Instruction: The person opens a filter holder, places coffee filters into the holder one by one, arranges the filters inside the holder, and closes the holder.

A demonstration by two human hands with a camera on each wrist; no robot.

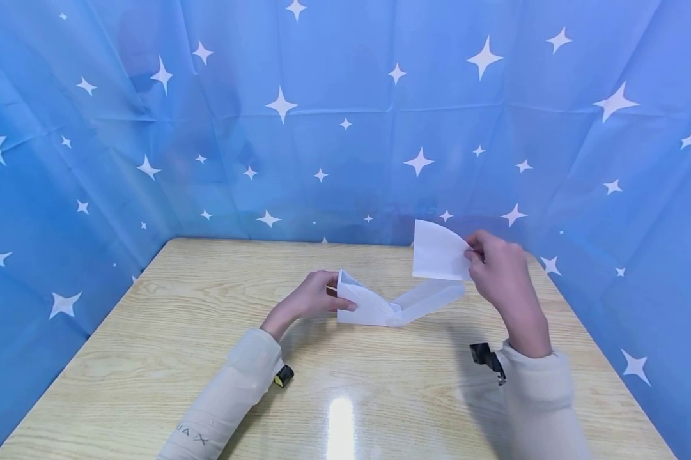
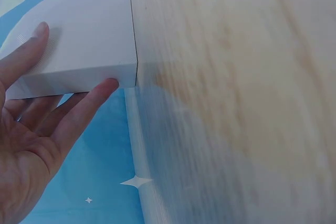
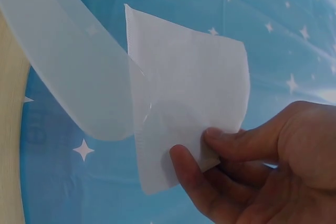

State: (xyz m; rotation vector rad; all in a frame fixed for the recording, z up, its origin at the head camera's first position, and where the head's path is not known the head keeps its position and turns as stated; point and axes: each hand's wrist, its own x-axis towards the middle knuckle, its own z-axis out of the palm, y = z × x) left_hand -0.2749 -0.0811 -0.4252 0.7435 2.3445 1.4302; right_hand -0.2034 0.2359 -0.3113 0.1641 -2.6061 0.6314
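Note:
In the head view a small white box stands on the table, with its translucent lid swung out to the right. My left hand grips the box's left end; the left wrist view shows the thumb over one face of the box and fingers along the other side. My right hand is raised above the lid's far end. Between thumb and fingers it pinches a thin white sheet, roughly square. Seen from the right wrist, the sheet hangs slightly bent and overlaps the lid's rounded end.
The wood-grain table extends around both hands. A blue curtain with white stars encloses the back and both sides. Small black devices sit at both wrists, the right one near the sleeve cuff.

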